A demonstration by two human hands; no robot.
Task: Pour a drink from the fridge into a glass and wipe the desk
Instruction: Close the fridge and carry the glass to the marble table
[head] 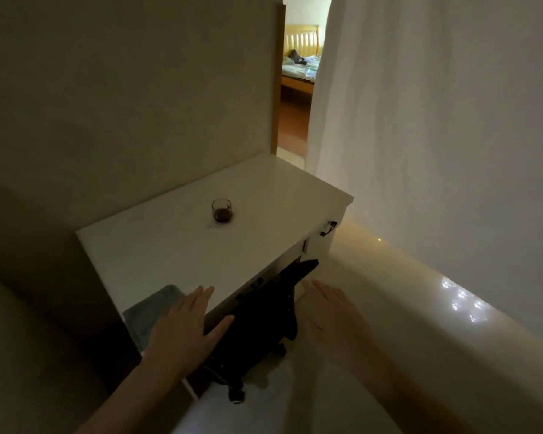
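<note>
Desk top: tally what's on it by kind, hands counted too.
Glass, with a dark drink in it: 1
Cloth, grey-blue, at the near corner of the desk: 1
Hands on the desk: 1, the left hand, flat on the cloth; the right hand is off the desk, open over the floor
Total: 3

A white desk [176,245] stands against the wall, with 1 small glass [222,210] holding a dark drink near the middle of its top. A grey-blue cloth [148,311] lies on the near corner, partly under a hand [182,327].
</note>
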